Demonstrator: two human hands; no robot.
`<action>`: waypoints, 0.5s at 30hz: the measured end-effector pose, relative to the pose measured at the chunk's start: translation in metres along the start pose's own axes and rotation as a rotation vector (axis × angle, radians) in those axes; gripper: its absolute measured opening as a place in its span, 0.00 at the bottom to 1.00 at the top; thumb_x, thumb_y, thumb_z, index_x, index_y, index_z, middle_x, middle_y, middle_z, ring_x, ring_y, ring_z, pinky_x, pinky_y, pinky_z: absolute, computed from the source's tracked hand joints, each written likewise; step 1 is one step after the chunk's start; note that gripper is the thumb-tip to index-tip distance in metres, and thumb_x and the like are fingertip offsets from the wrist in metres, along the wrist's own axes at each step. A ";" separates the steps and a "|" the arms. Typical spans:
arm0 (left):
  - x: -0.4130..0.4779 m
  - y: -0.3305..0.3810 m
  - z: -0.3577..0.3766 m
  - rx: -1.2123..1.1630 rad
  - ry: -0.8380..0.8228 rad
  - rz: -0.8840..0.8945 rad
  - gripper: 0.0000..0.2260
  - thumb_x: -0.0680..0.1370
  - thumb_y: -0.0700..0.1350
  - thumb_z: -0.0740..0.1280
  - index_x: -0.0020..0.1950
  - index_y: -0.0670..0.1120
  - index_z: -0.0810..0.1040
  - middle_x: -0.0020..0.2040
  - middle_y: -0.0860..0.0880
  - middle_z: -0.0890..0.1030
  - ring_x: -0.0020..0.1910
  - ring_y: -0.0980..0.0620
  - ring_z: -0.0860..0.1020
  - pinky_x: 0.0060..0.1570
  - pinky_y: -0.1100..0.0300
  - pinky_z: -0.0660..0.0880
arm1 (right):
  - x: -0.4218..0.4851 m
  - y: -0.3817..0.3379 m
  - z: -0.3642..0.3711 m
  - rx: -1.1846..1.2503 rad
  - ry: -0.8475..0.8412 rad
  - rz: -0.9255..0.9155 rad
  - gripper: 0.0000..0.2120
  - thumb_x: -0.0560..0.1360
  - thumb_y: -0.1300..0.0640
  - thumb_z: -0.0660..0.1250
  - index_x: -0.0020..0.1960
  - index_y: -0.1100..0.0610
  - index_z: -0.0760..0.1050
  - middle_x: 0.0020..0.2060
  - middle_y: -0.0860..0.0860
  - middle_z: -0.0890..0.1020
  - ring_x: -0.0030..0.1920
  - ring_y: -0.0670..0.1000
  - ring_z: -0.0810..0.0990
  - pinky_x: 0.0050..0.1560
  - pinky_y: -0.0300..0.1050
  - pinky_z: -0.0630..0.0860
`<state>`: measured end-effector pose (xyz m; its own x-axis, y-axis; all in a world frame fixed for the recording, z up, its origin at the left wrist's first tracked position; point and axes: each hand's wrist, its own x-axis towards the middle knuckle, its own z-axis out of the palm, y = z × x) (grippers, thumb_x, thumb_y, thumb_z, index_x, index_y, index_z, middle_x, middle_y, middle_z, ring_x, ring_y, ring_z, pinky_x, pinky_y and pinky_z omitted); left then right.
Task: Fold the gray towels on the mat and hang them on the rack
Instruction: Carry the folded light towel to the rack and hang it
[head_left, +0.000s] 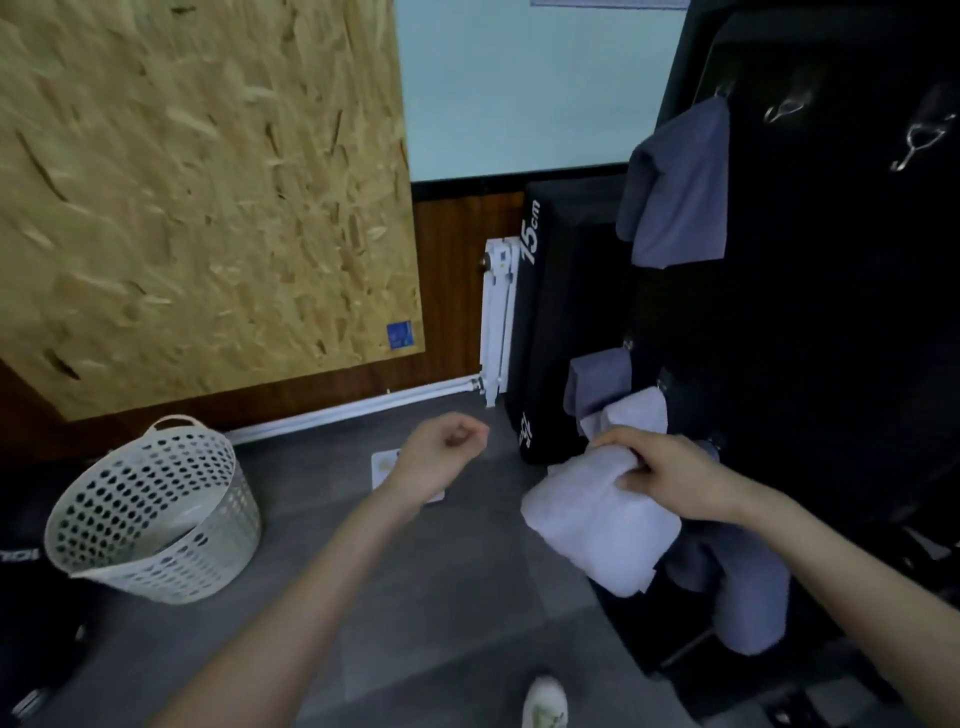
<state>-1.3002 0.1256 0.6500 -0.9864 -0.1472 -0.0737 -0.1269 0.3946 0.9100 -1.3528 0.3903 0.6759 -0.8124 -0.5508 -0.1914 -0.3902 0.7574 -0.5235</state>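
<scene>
Gripping item 1, a pale towel (597, 530): the right hand (670, 478), fingers curled round the bunched upper edge. The towel hangs folded below the hand, against the lower front of the rack (831, 312).

Item 2, left hand (441, 449): held in the air over the floor (415, 597), well left of the pale towel, fingers curled in, holding nothing.

Item 3, rack: tall black panel at right, with two bare metal hooks (784, 111) near its top.

Item 4, top towel (680, 197): gray, hanging from the rack's upper left corner, draped down its left edge.

Item 5, middle towel (597, 384): gray, at the rack's left edge, just above the pale towel. What it hangs from cannot be told.

Item 6, low towel (748, 608): darker gray, hanging below the right wrist, partly behind the pale towel.

Item 7, basket (156, 509): white, perforated, tilted on the floor at left.

Item 8, pad (561, 312): black, marked "15cm", upright between the rack and a white radiator (498, 317).

Item 9, board (197, 197): chipboard, against the wall at upper left.

Item 10, shoe (544, 701): pale, at the bottom edge.
</scene>
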 end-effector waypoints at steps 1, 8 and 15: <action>0.022 0.015 0.008 -0.008 -0.038 0.032 0.04 0.78 0.44 0.65 0.50 0.50 0.80 0.47 0.54 0.81 0.47 0.59 0.78 0.40 0.70 0.69 | 0.014 0.005 -0.015 0.008 -0.008 -0.011 0.19 0.75 0.60 0.63 0.56 0.36 0.70 0.49 0.36 0.78 0.52 0.39 0.76 0.52 0.33 0.72; 0.148 0.097 0.070 -0.043 -0.291 0.225 0.10 0.81 0.45 0.61 0.60 0.51 0.76 0.56 0.57 0.76 0.55 0.64 0.73 0.52 0.74 0.67 | 0.093 0.036 -0.121 0.235 0.085 -0.019 0.24 0.74 0.68 0.66 0.62 0.49 0.63 0.44 0.51 0.79 0.43 0.51 0.78 0.43 0.40 0.74; 0.245 0.167 0.098 -0.305 -0.499 0.242 0.17 0.72 0.40 0.63 0.61 0.47 0.74 0.62 0.51 0.74 0.61 0.58 0.71 0.60 0.66 0.68 | 0.138 0.054 -0.206 0.368 0.206 0.027 0.18 0.72 0.65 0.68 0.54 0.49 0.65 0.43 0.60 0.81 0.39 0.53 0.76 0.40 0.49 0.73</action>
<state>-1.5734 0.2445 0.7434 -0.9229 0.3835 0.0347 0.0691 0.0763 0.9947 -1.5751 0.4269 0.7922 -0.9042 -0.4230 -0.0585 -0.2175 0.5740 -0.7894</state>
